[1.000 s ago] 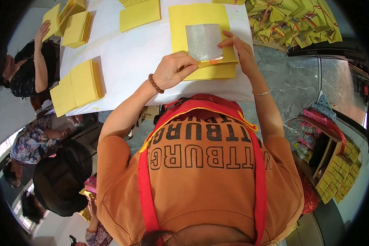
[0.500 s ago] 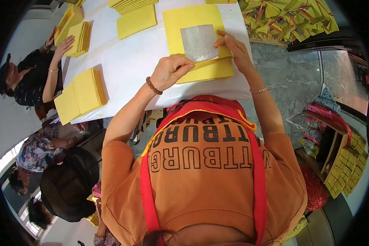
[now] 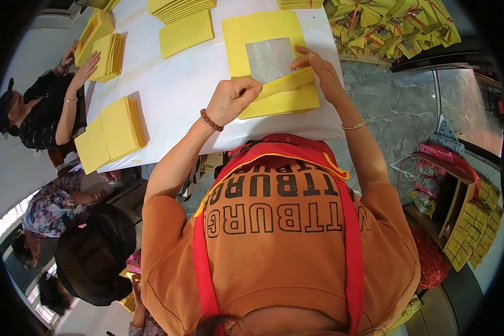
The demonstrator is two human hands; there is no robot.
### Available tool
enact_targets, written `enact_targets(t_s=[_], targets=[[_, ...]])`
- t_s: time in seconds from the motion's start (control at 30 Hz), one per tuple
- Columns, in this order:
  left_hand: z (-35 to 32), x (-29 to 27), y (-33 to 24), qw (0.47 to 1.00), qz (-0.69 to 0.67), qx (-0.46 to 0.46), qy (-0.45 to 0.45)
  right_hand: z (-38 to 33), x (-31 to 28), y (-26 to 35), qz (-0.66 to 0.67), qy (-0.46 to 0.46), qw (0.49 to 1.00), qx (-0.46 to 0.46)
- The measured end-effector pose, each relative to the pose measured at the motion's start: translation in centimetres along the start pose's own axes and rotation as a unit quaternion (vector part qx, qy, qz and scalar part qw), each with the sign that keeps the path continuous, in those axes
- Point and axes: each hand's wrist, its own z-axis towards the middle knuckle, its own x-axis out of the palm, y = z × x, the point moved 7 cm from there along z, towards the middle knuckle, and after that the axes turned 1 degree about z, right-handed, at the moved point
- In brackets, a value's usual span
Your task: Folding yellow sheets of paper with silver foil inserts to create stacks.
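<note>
- The left hand [image 3: 236, 98] is closed, pinching the near-left edge of a yellow paper sheet [image 3: 283, 92] that is folded up from its lower edge.
- The right hand [image 3: 318, 70] presses loosely bent fingers on the fold, beside a silver foil square [image 3: 269, 59].
- The sheet lies between both hands, on a yellow paper stack [image 3: 257, 31] on the white table [image 3: 179, 84].
- Left of the left hand sits a fanned pile of yellow sheets [image 3: 111, 131]; another person's hand [image 3: 87, 67] rests on a farther pile [image 3: 113, 53].

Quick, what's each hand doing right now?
Left hand: closed, pinching the folded yellow paper.
Right hand: open, fingers pressing the same paper.
</note>
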Motion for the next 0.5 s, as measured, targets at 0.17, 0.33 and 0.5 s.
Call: enact_targets(t_s=[0.17, 0.33, 0.5], targets=[[-0.4, -0.1, 0.0, 0.998, 0.0, 0.048, -0.05, 0.1, 0.0, 0.5, -0.03, 0.023, 0.999, -0.004], [-1.0, 0.3, -1.8, 0.983, 0.042, 0.176, -0.01, 0.2, 0.1, 0.7, -0.035, 0.044, 0.998, -0.007], [-1.1, 0.6, -2.1, 0.984, 0.071, 0.164, 0.003, 0.1, 0.0, 0.5, -0.022, 0.028, 0.999, 0.015]])
